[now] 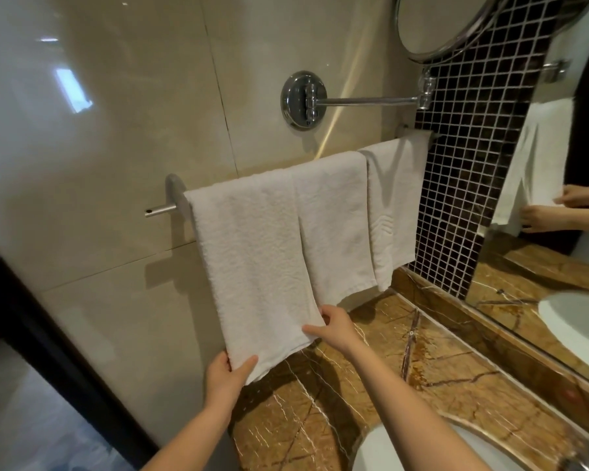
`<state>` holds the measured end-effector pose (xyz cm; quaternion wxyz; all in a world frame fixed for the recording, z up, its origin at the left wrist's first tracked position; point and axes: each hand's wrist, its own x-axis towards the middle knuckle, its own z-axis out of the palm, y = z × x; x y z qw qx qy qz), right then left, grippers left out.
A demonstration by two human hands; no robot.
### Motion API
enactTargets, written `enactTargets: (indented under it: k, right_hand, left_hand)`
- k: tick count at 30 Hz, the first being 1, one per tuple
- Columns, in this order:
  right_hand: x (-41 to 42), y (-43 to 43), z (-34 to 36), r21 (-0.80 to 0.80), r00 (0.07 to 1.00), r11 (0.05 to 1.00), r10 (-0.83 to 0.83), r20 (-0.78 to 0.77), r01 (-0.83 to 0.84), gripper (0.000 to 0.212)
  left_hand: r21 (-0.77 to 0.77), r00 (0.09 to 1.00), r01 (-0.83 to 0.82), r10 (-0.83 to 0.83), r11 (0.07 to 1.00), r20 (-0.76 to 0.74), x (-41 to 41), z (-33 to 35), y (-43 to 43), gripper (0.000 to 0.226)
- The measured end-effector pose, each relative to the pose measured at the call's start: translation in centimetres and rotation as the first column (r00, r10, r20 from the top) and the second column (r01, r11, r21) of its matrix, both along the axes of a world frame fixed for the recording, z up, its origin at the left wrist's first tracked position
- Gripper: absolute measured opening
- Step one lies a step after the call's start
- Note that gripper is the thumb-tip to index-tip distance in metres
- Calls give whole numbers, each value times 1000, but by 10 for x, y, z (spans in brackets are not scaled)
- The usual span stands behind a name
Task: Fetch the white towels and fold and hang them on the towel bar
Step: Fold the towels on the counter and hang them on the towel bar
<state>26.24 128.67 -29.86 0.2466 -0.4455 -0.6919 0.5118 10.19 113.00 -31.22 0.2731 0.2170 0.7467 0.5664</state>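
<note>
Room: bathroom. Glossy beige wall tiles (116, 130) on the left, dark mosaic tiles (466, 164) in the corner, wall mirror (555, 266) on the right. A dark door frame (48, 334) runs along the lower left.

Surface: brown veined marble tabletop (439, 362) below the towels. A white sink basin (405, 450) is set into it at the bottom edge.

Fixtures: the chrome towel bar (162, 210) is mounted on the beige wall, its left end bare. Above it, a round chrome mount (303, 100) carries an arm (364, 101) to a round mirror (432, 25), top right.

Task items: three white lengths hang over the bar, side by side. The left towel (252, 253) hangs longest and overlaps the middle towel (334, 226). The right towel (395, 198) shows an embossed wave pattern. Cannot tell if left and middle are one piece.

Hands: the left hand (227, 372) pinches the left towel's lower left corner, thumb in front. The right hand (334, 326) grips its lower right edge. The hem is lifted off the wall, above the tabletop. The wall mirror reflects both hands and a towel.
</note>
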Motion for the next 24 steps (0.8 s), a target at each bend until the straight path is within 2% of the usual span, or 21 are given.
enactTargets:
  k: [2,3,5,6,7,8,10,12,13,15,17,19,22,24]
  right_hand:
    - [4,7,0,-138,995,989,-68,-74,57,26]
    - [7,10,1,-254,983,961,-143,-113,110,25]
    - [13,16,-1,-486,944,849,-303,-128,207,23]
    - [14,19,-6,-557,929,801,-345,-132,219,21]
    - [15,21,-11,-609,915,768,-369,-165,200,20]
    - [14,23,-17,-646,901,746,-379,-209,164,21]
    - [8,27,-28,-717,852,693,-418,-315,76,29]
    - [0,30,-31,-779,777,627,-490,-395,0,40]
    - [-5,32,-32,-803,736,596,-530,-422,-31,47]
    - [-15,34,-30,-826,670,560,-588,-453,-67,55]
    - [-25,37,-29,-837,609,536,-628,-484,-112,56]
    - [-33,39,-28,-836,553,523,-653,-518,-165,52]
    - [-41,41,-27,-848,523,501,-682,-511,-175,34]
    - [-45,44,-31,-864,486,477,-724,-490,-161,30]
  left_hand:
    - [-136,998,-58,56,989,-19,0,-4,-1,22]
    - [-239,999,-30,25,971,-23,1,-3,-3,24]
    - [-428,975,213,-219,878,35,10,13,-6,24]
    - [-506,926,331,-377,797,13,16,27,-4,21]
    - [-556,857,398,-512,730,-59,20,45,1,19]
    - [-572,779,406,-597,713,-191,25,67,7,17]
    - [-502,590,376,-619,779,-519,35,118,26,13]
    - [-337,369,388,-480,858,-796,46,173,48,8]
    - [-258,258,404,-379,878,-889,48,197,62,6]
    - [-164,43,404,-198,900,-979,48,236,91,19]
    - [-174,-85,340,-154,924,-984,47,265,122,33]
    - [-267,-88,257,-252,929,-964,44,280,147,41]
    - [-440,-17,220,-447,871,-894,37,285,168,45]
    - [-447,-14,241,-457,862,-889,33,284,170,45]
